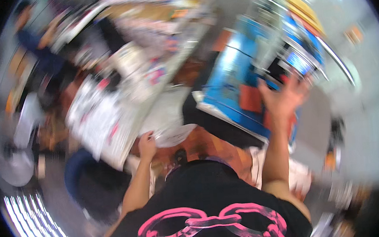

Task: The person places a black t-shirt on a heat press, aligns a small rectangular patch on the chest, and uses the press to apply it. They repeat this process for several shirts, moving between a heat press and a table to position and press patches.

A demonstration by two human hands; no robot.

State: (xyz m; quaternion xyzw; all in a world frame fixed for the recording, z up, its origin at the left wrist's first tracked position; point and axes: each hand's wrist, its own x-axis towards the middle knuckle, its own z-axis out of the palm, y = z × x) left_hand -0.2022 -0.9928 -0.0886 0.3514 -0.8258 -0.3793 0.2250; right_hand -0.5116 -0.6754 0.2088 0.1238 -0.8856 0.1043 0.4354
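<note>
My left hand [147, 145] is closed at the edge of a whitish, see-through plastic sheet or bag [173, 133]. The sheet hangs low over the floor, beside a table. Raised on the right, my right hand [285, 96] has its fingers spread and holds nothing. It is close to a small lit screen [300, 62] on a machine with a blue bed [226, 77]; motion blur hides whether the fingertips touch the panel. A reddish-orange block or plate [250, 98] lies on the machine left of that hand.
White printed plastic packages [93, 115] pile up on the table to the left. A dark round-backed chair [94, 181] stands near me on that side. Another person [41, 45] is at the far left. Metal rails [338, 60] edge the machine's right side. Brown floor [214, 145] shows below me.
</note>
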